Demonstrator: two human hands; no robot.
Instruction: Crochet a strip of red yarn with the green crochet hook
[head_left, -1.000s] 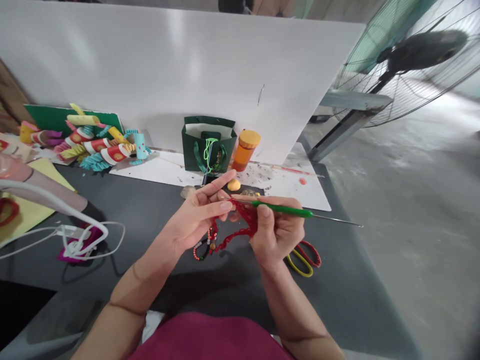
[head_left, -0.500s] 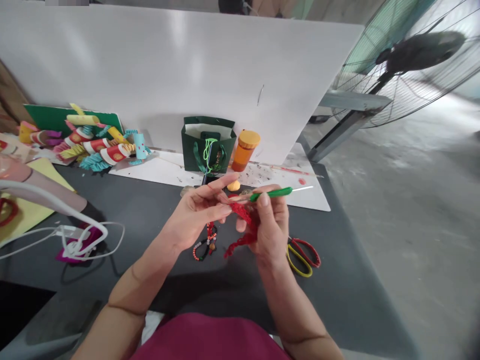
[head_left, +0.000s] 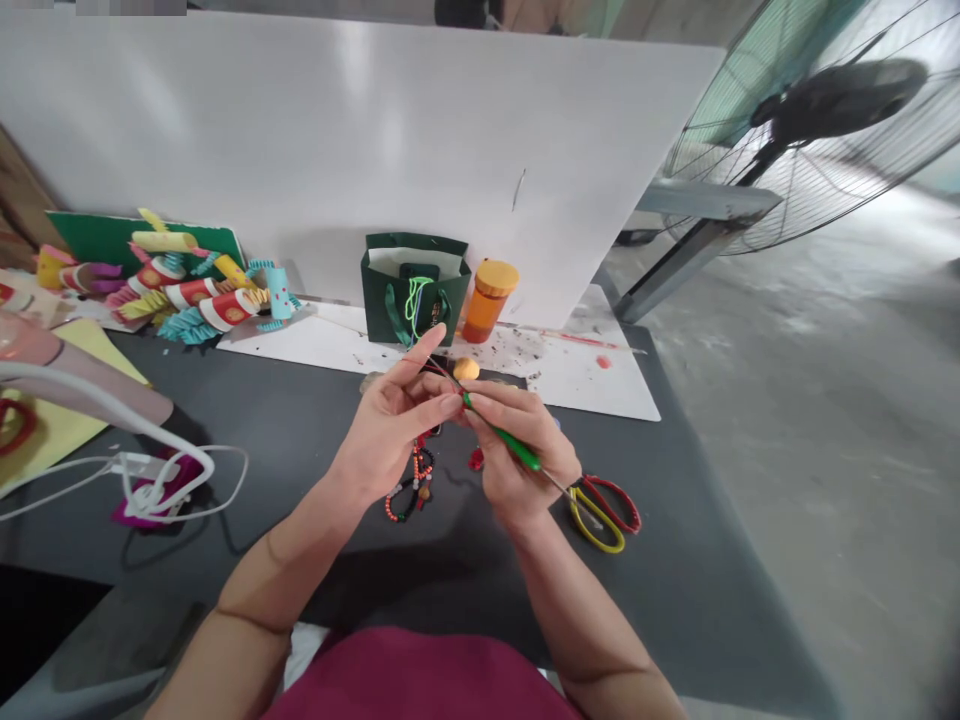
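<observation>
Crochet hook [head_left: 504,432] with a green grip sits closed in the right hand [head_left: 525,450], thumb and fingers wrapped around the grip; its thin metal shaft [head_left: 574,503] slants down and outward towards the scissors. The grip's upper end almost meets the left hand [head_left: 394,425], which is narrowed at the fingertips with the index finger raised; a thin red yarn [head_left: 439,371] runs among its fingers, though whether they pinch it cannot be told from this view. Most of the yarn is hidden behind the hands; a small red bit [head_left: 476,459] shows below the right palm. Keeping the yarn taut between the hands and the hook low in the fingers looks like the steadier way to work; a slack strand would be harder to control.

Just below the hands, a beaded bracelet [head_left: 409,490] lies on the dark bench [head_left: 262,400]; yellow-and-red scissors [head_left: 604,515] lie to the right. Further off are an orange ball [head_left: 466,369], a green paper bag [head_left: 412,290], an orange bottle [head_left: 487,300] and colourful paper crafts [head_left: 195,295]; a large fan [head_left: 825,120] stands beyond the bench at the right.
</observation>
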